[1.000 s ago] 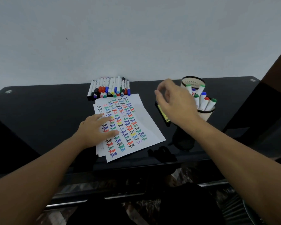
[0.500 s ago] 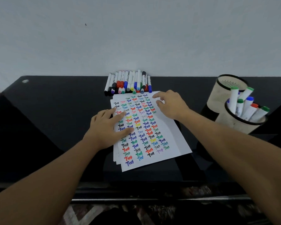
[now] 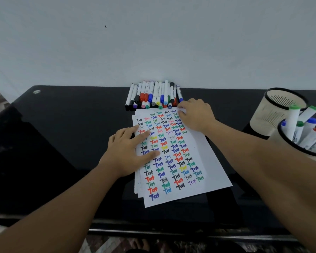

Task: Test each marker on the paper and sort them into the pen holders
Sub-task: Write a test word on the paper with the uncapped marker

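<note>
Left hand (image 3: pixel 130 152) lies flat, fingers straight and spread, pressing the left edge of the paper (image 3: pixel 173 157) on the black bench (image 3: pixel 62 134). Right hand (image 3: pixel 195 115), fingers bent downward, rests at the paper's far right corner, just beside the row of markers (image 3: pixel 153 95); whether it grips one cannot be told. Two pen holders (image 3: pixel 274 110) stand at right, the nearer holding markers.

There are two hands, the left hand (image 3: pixel 128 152) and the right hand (image 3: pixel 196 114). Two holders stand at the right: the far holder (image 3: pixel 274 110) and the near holder (image 3: pixel 299 152). The near one has about seven markers (image 3: pixel 293 123). The row of markers (image 3: pixel 153 94) by the wall has roughly fifteen; the exact number is not clear. The paper (image 3: pixel 204 172) is a small stack of at least three sheets.
</note>
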